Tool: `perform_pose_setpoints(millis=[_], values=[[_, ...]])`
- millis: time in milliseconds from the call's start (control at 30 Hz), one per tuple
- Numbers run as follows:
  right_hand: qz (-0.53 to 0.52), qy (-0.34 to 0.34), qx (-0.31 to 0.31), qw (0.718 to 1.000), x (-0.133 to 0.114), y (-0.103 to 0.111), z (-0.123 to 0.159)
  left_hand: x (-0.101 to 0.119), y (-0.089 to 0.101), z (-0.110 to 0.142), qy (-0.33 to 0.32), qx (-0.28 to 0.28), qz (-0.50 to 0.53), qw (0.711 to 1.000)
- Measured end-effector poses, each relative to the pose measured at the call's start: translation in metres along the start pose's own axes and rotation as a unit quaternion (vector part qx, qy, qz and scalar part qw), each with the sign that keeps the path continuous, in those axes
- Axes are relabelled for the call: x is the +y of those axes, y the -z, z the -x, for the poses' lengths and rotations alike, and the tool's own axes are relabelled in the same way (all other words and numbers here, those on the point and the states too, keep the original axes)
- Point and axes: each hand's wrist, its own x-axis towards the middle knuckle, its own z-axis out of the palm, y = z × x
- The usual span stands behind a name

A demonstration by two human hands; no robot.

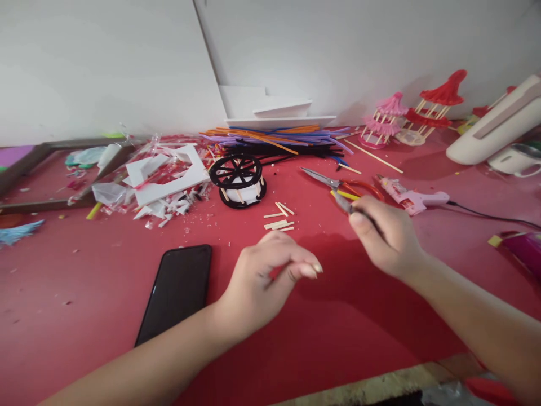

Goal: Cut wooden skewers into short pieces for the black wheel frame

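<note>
My left hand [266, 276] hovers low over the red table [84, 282], fingers pinched on a small red piece, perhaps a pipe cleaner bit. My right hand [386, 234] is closed round a small tool [344, 203] with a grey tip and yellow handle, its tip pointing up-left. Several short wooden sticks [279, 219] lie just beyond my left hand. A black pipe-cleaner wheel on a white drum [239, 179] stands behind them. Red-handled scissors [338, 183] lie near the tool.
A black phone [177, 290] lies left of my left arm. A pink glue gun [412, 197] with its cord rests at right. Coloured pipe cleaners [279, 138], white foam scraps [163, 177], two small pagoda models [408, 121] and a white appliance [496, 127] line the back.
</note>
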Motion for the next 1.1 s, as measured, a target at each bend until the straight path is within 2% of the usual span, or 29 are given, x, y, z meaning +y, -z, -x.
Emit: perform_pose_setpoints(millis=[133, 233, 600, 1100], values=[[-0.047, 0.099, -0.081, 0.991, -0.013, -0.008, 0.007, -0.009, 0.002, -0.002, 0.041, 0.030, -0.002, 0.999], [-0.047, 0.116, -0.119, 0.985, -0.020, -0.015, 0.012, -0.013, 0.003, -0.002, 0.034, 0.026, -0.014, 0.999], [-0.047, 0.113, -0.131, 0.984, -0.021, -0.013, 0.013, -0.012, 0.002, -0.005, 0.012, 0.014, -0.046, 0.999], [-0.068, 0.115, -0.143, 0.981, -0.023, -0.013, 0.011, -0.011, 0.002, -0.006, 0.018, 0.015, -0.038, 0.999]])
